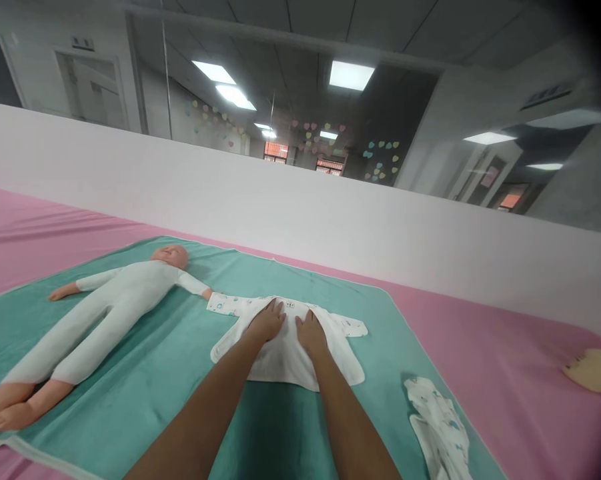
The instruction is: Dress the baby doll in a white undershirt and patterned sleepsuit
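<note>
A small white baby shirt [285, 363] lies spread out on the green blanket, its inside facing up and its patterned sleeves reaching out to both sides. My left hand [269, 321] rests on its upper left part, fingers stretched out toward the collar. On the upper right part lies my right hand [311, 332], its fingers likewise laid on the cloth. A small printed label shows at the neck between the hands. To the left, a baby doll [125, 293] in a white body suit lies on its back, one hand close to the shirt's left sleeve.
The green blanket [180, 393] covers a pink sheet [460, 333]. A folded patterned baby garment [440, 427] lies at the lower right. Something pale yellow [593, 370] sits at the right edge. Behind runs a low white wall [260, 213] with glass above.
</note>
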### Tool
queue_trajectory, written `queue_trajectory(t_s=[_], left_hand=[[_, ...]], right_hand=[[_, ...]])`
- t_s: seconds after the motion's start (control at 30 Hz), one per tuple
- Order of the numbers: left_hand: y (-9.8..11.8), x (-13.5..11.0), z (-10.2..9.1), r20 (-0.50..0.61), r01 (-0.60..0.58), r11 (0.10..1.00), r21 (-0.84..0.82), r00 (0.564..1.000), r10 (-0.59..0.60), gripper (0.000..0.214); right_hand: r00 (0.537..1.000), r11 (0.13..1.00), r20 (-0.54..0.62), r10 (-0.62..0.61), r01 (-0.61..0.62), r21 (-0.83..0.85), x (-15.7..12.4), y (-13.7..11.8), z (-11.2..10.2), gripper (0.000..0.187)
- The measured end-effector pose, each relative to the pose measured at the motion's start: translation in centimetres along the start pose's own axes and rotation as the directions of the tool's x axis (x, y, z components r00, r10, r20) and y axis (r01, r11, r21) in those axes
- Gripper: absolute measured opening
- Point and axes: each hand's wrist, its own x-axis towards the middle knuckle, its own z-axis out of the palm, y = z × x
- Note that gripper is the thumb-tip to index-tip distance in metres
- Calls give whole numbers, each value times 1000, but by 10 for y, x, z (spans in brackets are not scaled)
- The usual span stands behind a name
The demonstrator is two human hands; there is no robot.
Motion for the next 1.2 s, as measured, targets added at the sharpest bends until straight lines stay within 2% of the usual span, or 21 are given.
queue_trajectory(t_s=[0.2, 0.4, 0.57, 0.67, 0.87, 1.2], left_hand=[[12, -9, -1, -37, 125, 991, 36, 992, -124, 52], [33, -18, 0, -94, 242, 967, 74, 967, -235, 53], [48, -33, -2, -124, 172, 981, 89, 979, -160, 50], [49, -44, -5, -136, 133, 986, 99, 984, -119, 48], [52, -60, -12, -162, 130, 984, 124, 981, -109, 48], [59, -85, -26, -130, 119, 982, 146, 986, -100, 51]], right_hand=[[998, 995, -53, -38, 33, -90, -7, -5, -2, 61], [978, 965, -55, -199, 186, -184, -11, -17, -3, 45], [956, 935, 24, -291, 290, -204, -14, -16, -2, 49], [964, 943, 35, -265, 267, -199, -21, -11, -2, 56], [974, 955, 65, -216, 225, -195, -39, -8, -1, 62], [976, 964, 112, -188, 205, -166, -65, -9, -3, 68]])
